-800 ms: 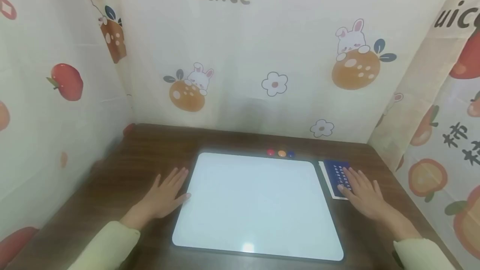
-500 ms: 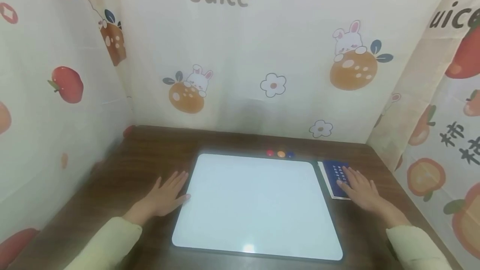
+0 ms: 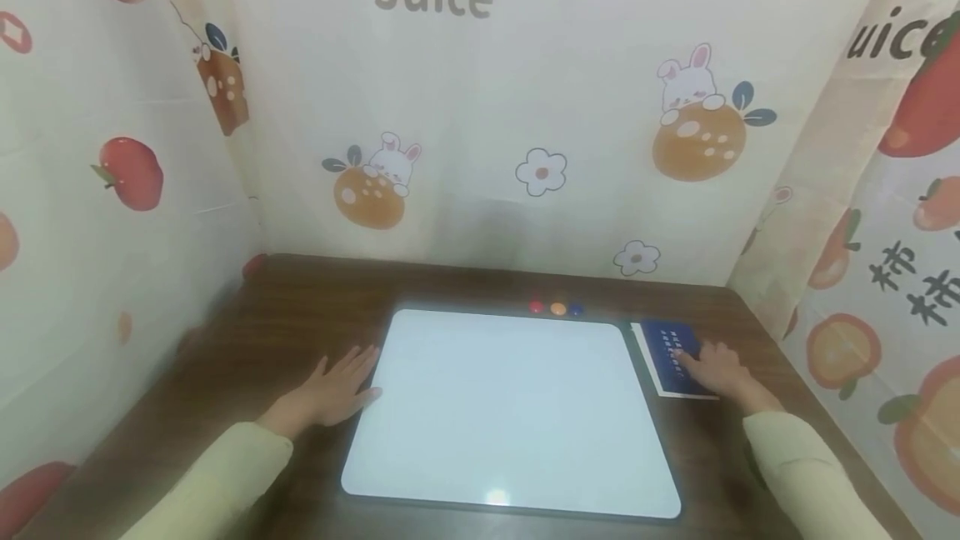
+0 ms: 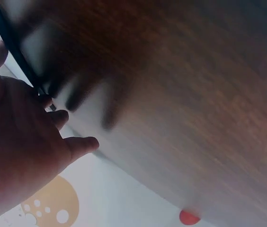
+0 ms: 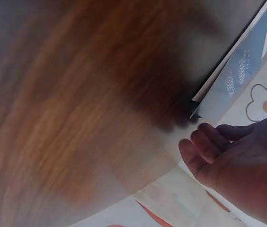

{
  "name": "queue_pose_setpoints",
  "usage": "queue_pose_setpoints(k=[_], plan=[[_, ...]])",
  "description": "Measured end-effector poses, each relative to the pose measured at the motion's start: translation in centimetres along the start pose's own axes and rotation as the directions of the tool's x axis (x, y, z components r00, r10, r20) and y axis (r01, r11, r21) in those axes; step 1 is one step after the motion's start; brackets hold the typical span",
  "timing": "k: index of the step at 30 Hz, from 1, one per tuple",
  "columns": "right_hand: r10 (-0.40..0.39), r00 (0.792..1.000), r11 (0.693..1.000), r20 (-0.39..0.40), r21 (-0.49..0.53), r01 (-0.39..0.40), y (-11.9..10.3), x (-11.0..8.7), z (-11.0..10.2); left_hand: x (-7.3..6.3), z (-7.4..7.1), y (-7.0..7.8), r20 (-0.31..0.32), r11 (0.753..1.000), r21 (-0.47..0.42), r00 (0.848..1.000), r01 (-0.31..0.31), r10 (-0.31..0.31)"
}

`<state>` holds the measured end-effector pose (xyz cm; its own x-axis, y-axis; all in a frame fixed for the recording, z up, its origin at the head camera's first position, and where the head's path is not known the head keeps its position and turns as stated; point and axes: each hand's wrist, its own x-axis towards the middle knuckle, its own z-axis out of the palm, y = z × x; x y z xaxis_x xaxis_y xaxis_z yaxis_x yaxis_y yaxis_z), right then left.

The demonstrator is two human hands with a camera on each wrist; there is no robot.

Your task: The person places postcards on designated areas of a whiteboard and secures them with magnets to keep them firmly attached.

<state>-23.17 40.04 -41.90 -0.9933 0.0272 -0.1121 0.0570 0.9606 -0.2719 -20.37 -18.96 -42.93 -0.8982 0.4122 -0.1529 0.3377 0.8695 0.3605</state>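
Note:
My left hand (image 3: 333, 390) lies flat with spread fingers at the left edge of the whiteboard (image 3: 510, 415), thumb tip overlapping its rim. In the left wrist view, this hand (image 4: 24, 127) hovers close over the wood, fingertips near the board's dark edge. My right hand (image 3: 720, 369) is at the right side of a dark blue booklet (image 3: 667, 348) with white print. Its thumb reaches over the cover and its fingers bend loosely. The right wrist view has the fingertips of this hand (image 5: 237, 156) right by a corner of the booklet (image 5: 240, 71), thumb apart from the fingers.
Red (image 3: 536, 307), orange (image 3: 558, 308) and blue (image 3: 576, 309) round magnets lie behind the whiteboard. A white sheet (image 3: 651, 365) shows under the booklet's left edge. Printed curtains (image 3: 465, 107) stand around the brown wooden table (image 3: 322, 290) at the back and both sides.
My right hand has moved in from over the booklet's right part, its straight fingers now bent at the right edge. The left hand stays beside the whiteboard. The head view has shifted slightly.

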Motion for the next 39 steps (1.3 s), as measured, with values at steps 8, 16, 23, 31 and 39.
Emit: queue_pose_setpoints(k=[8,16,23,31,39], plan=[[0.066,0.997,0.997,0.049,-0.028,-0.065,-0.5,0.3,-1.0,0.2,-0.3,0.4,0.016,0.999,-0.022,1.0,-0.024,0.025],[0.154,0.986,0.983,0.057,0.095,-0.159,-0.7,1.1,-0.8,0.2,-0.7,0.3,0.019,0.999,-0.015,0.999,-0.032,0.033],[0.224,0.974,0.952,0.026,0.21,-0.225,0.0,1.7,-0.7,0.2,-0.7,0.4,0.015,0.999,-0.027,0.999,-0.038,0.038],[0.295,0.955,0.884,0.023,0.372,-0.282,1.2,1.9,-0.7,0.0,-0.7,0.5,0.019,0.999,-0.025,0.999,-0.028,0.029],[0.298,0.951,0.803,0.078,0.518,-0.294,2.3,2.1,-0.9,-0.2,-0.8,0.6,0.012,0.999,-0.026,1.0,-0.021,0.021]])
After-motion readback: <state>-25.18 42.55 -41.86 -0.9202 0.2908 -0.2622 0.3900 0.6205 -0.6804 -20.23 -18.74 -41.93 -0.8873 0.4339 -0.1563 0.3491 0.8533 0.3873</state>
